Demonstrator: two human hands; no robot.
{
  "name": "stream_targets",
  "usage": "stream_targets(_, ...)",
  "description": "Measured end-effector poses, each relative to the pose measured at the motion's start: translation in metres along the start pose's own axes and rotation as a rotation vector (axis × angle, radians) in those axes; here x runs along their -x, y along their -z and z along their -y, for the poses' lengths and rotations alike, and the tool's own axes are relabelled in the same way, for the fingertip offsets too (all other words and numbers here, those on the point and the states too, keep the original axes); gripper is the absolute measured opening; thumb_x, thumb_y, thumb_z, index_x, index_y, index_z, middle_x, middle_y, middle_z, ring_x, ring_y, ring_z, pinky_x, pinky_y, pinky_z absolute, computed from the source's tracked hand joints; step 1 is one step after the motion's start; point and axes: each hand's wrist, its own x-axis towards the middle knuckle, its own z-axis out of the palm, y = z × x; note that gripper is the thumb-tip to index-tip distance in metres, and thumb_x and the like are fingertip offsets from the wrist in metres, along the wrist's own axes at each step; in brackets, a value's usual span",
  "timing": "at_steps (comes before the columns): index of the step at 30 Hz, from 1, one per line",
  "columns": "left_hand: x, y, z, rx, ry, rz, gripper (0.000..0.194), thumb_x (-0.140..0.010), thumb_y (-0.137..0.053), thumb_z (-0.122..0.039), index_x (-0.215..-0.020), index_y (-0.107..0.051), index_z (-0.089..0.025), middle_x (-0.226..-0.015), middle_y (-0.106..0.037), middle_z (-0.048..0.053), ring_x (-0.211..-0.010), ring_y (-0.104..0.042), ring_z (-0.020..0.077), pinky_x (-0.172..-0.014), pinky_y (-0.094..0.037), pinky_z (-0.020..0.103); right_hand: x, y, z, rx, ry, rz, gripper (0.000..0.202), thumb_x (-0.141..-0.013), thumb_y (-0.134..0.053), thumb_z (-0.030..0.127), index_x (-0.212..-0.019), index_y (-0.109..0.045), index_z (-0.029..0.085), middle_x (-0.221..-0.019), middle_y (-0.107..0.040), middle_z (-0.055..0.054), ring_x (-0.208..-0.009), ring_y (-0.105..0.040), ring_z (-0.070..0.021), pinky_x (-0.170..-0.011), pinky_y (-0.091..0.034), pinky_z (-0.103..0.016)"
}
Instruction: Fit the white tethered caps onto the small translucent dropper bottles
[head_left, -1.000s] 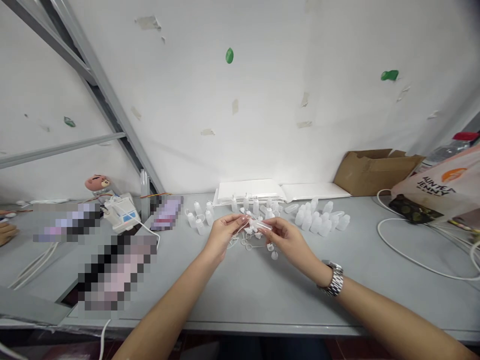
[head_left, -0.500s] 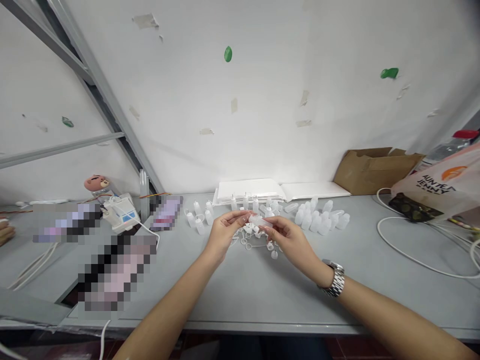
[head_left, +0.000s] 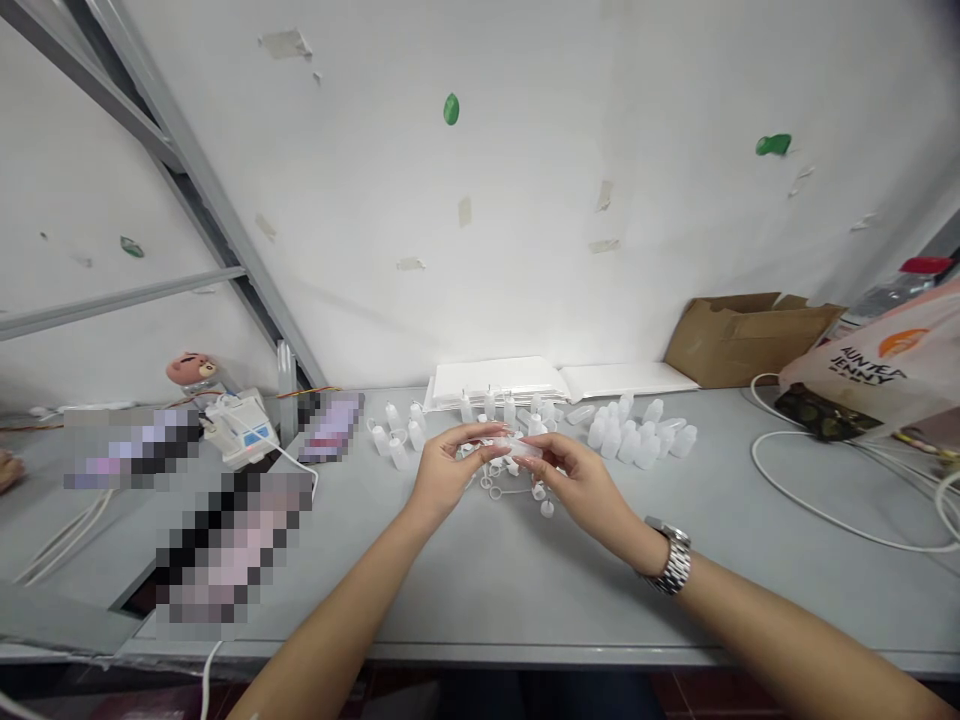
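A small translucent plastic squeeze bottle point(head_left: 523, 449) lies sideways between my two hands, above the table. My right hand point(head_left: 576, 478) is closed around its right end, thumb below and fingers above. My left hand point(head_left: 454, 468) pinches the other end, where the fingers hide the neck and whatever cap is there. Below the hands is a loose pile of white caps with looped straps point(head_left: 495, 480). One white cap point(head_left: 547, 508) lies nearer me. Uncapped bottles point(head_left: 630, 440) stand in a cluster to the right, and capped bottles point(head_left: 397, 445) stand to the left.
White flat sheets point(head_left: 499, 380) are stacked against the wall, with more capped bottles before them. A cardboard box point(head_left: 750, 340), plastic bag point(head_left: 862, 375) and white cable point(head_left: 795, 520) occupy the right. Blurred phone-like devices point(head_left: 240, 550) and a white box-shaped device point(head_left: 241, 428) lie left. Another person's hand point(head_left: 9, 470) shows far left.
My left fingers have shifted around the bottle's left end, the thumb now stretched further along beneath it. The bottle lies flatter between the hands. The right hand has hardly moved.
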Motion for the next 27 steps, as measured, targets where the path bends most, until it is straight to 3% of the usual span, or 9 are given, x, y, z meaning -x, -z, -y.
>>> stream_targets(6,0.0002,0.0004,-0.0005,0.108,0.067,0.066,0.027,-0.061,-0.073,-0.028,-0.086,-0.069,-0.020,-0.091,-0.070,0.005,-0.089,-0.061,0.0207,-0.078,-0.048,0.030,-0.0061,0.0020,-0.0043,-0.329,-0.148,0.215,0.028,-0.076,-0.058,0.044,-0.078,-0.061,0.016,-0.066,-0.060,-0.001,-0.052,-0.048,-0.0094,-0.053,-0.037,-0.025)
stream_targets(10,0.0007,-0.0007,0.0003,0.276,0.133,0.085,0.033,-0.062,-0.073,-0.026,-0.093,-0.067,-0.019,-0.098,-0.069,0.006,-0.093,-0.061,0.0206,-0.083,-0.045,0.031,-0.0066,0.0011,-0.0060,-0.485,-0.166,0.320,0.034,-0.080,-0.051,0.048,-0.072,-0.059,0.016,-0.068,-0.060,-0.002,-0.052,-0.048,-0.0090,-0.053,-0.035,-0.025)
stream_targets(14,0.0009,-0.0014,0.0020,0.353,0.165,0.083,0.029,-0.065,-0.071,-0.028,-0.092,-0.067,-0.019,-0.096,-0.070,0.007,-0.091,-0.062,0.0202,-0.087,-0.042,0.034,-0.0056,-0.0010,-0.0068,-0.446,-0.160,0.290,0.035,-0.080,-0.051,0.049,-0.073,-0.059,0.016,-0.068,-0.061,-0.003,-0.054,-0.051,-0.0103,-0.056,-0.037,-0.026)
stream_targets(19,-0.0004,-0.0015,0.0061,0.320,0.136,0.069,0.015,-0.067,-0.069,-0.030,-0.074,-0.069,-0.016,-0.092,-0.070,0.006,-0.095,-0.059,0.0210,-0.087,-0.040,0.033,-0.0047,-0.0021,-0.0064,-0.386,-0.154,0.225,0.032,-0.077,-0.055,0.049,-0.077,-0.058,0.017,-0.069,-0.061,-0.002,-0.054,-0.051,-0.0107,-0.056,-0.038,-0.027)
stream_targets(27,0.0049,-0.0091,0.0050,0.306,0.152,0.047,0.014,-0.068,-0.069,-0.030,-0.073,-0.068,-0.017,-0.092,-0.070,0.005,-0.097,-0.059,0.0212,-0.089,-0.038,0.034,-0.0002,-0.0061,0.0001,-0.275,-0.144,0.127,0.033,-0.076,-0.055,0.050,-0.073,-0.056,0.017,-0.062,-0.056,0.000,-0.054,-0.048,-0.0108,-0.056,-0.036,-0.027)
